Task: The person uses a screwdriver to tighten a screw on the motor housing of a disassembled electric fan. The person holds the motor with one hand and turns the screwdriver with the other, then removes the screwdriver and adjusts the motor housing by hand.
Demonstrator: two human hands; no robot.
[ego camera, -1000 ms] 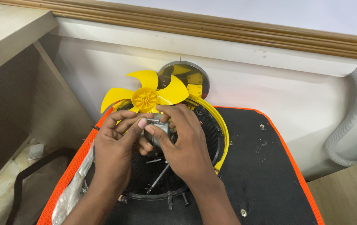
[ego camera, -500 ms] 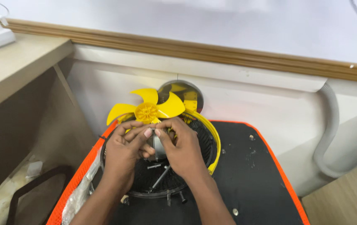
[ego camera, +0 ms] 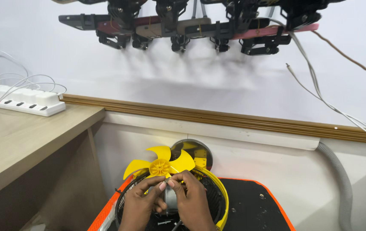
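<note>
**Fan blade off its guard, both hands at the motor**

The left hand and right hand meet at the bottom of the view, fingers curled in. Their fingertips pinch together on a small part at the top of the grey motor; the part is too small to identify. Both hands are nearly closed around that spot.

Just above the fingers sits the yellow blade, its hub facing the camera, clear of the black wire guard with the yellow rim. The guard lies on a black mat edged in orange.

Judging from this, the fan is partly apart: the front grille is absent, the blade is exposed, and the motor is being handled.

To the left stands a wooden desk with a white power strip. A grey hose runs down the wall on the right.
</note>
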